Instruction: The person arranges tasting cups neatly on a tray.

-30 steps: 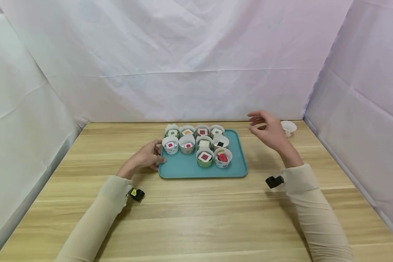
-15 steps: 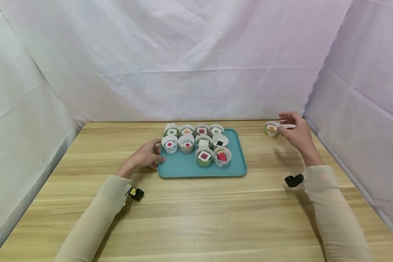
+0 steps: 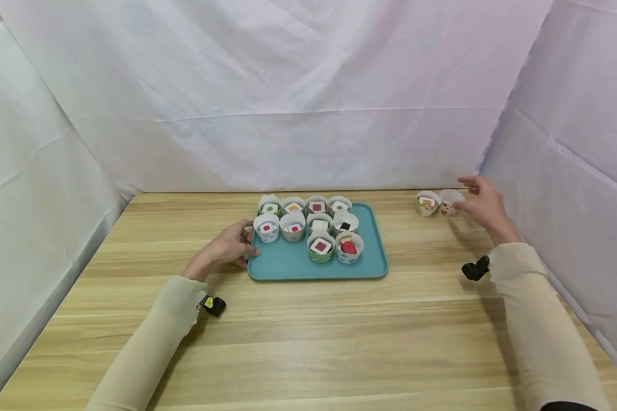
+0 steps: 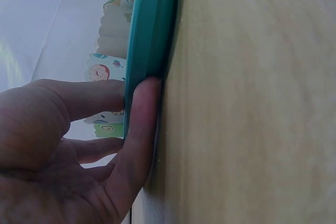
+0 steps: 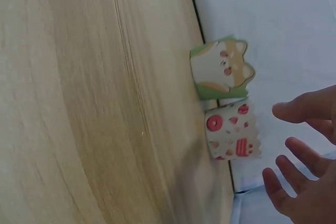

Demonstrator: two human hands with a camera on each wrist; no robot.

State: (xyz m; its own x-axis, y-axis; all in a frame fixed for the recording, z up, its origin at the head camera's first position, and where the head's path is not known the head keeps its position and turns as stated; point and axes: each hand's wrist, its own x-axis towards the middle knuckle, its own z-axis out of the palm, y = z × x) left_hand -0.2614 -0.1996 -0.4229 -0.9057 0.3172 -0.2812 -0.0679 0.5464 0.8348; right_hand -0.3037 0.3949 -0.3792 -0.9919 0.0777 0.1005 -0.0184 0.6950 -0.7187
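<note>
My left hand grips the left edge of a teal tray; the left wrist view shows a finger flat along the tray's outer wall. My right hand hovers at the back right with its fingers spread and nothing held. Just left of it stands a white paper baking cup printed with doughnuts. Touching or close beside that is a green baking cup with a dog's face, a white and orange square piece inside. In the right wrist view, the fingertips are apart from both cups.
Several baking cups stand in rows on the tray, among them a green cup and one with a red piece. Bare tray shows at front left. White cloth encloses the wooden table at back and sides.
My right hand has moved right, from between the tray and the loose cups to past the doughnut cup. Both loose cups now show in full. The left hand and tray stay almost where they were.
</note>
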